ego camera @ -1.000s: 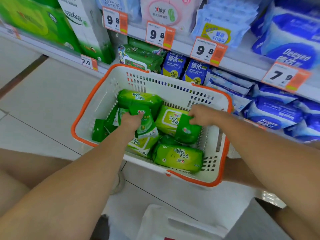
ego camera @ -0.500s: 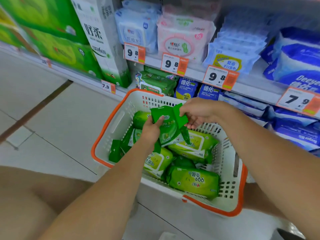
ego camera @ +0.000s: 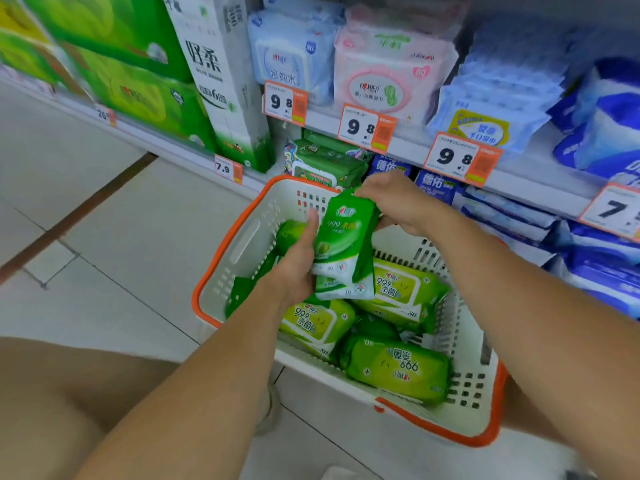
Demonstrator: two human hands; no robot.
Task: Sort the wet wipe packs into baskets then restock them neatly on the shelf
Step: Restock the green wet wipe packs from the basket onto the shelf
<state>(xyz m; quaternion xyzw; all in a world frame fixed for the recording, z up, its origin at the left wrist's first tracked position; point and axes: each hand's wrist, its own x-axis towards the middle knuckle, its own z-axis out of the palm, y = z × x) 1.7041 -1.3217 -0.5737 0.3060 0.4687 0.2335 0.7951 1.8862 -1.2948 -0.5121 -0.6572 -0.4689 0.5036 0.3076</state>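
- One second ago both hands were down inside the basket [ego camera: 242, 237], each on a green pack; now they are raised above it, close to the shelf [ego camera: 408, 143].
- The left hand [ego camera: 294, 268] holds the lower ends of the small green packs [ego camera: 346, 244], with the thumb pressed flat along their left side. Its other fingers are behind the packs, so I cannot see them.
- The right hand [ego camera: 398, 202] pinches the top edge of the same packs. Half a second ago the packs were spread apart; now they stand upright and together, like one stack.
- I judge that the small packs are gathered and ready to go to the shelf, so the restocking part is starting.
- The large green packs [ego camera: 398, 368] lie loose in the basket, not yet taken.
- How many small packs are in the stack is hard to tell; at least two lower edges show.
- The lower shelf behind the right hand is partly hidden, so the free place there is not visible.
- The far right of the shelf is cut off and blurred.
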